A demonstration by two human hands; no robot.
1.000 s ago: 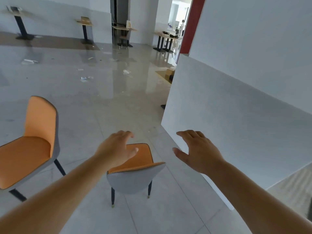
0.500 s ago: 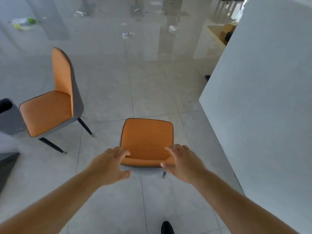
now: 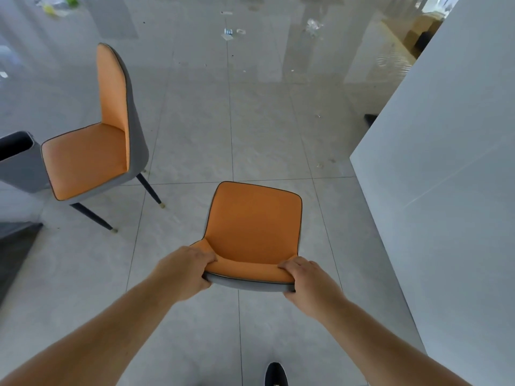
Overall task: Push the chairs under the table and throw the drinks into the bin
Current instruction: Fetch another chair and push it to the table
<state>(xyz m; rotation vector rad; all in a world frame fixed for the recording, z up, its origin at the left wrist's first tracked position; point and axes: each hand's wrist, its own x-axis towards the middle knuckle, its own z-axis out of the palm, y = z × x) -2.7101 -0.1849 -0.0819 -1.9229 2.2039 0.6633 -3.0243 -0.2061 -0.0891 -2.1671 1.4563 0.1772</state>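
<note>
An orange chair with a grey shell (image 3: 255,221) stands right below me, its seat facing away. My left hand (image 3: 185,270) grips the left end of its backrest top and my right hand (image 3: 305,280) grips the right end. A second orange chair (image 3: 92,151) stands to the left, turned sideways with its seat toward the left. The large white table top (image 3: 446,176) fills the right side, its edge just right of the held chair. A grey bin (image 3: 16,160) with a dark opening sits at the left edge, behind the second chair. No drinks show clearly.
Scattered litter (image 3: 231,32) and a green-and-yellow scrap (image 3: 60,4) lie on the glossy tile floor far ahead. My dark shoe (image 3: 276,374) shows at the bottom. A dark table base (image 3: 370,119) peeks out beyond the table's far corner.
Both hands came down from hovering above the chair and closed on its backrest top. The view tilted down and moved closer to the chair.
</note>
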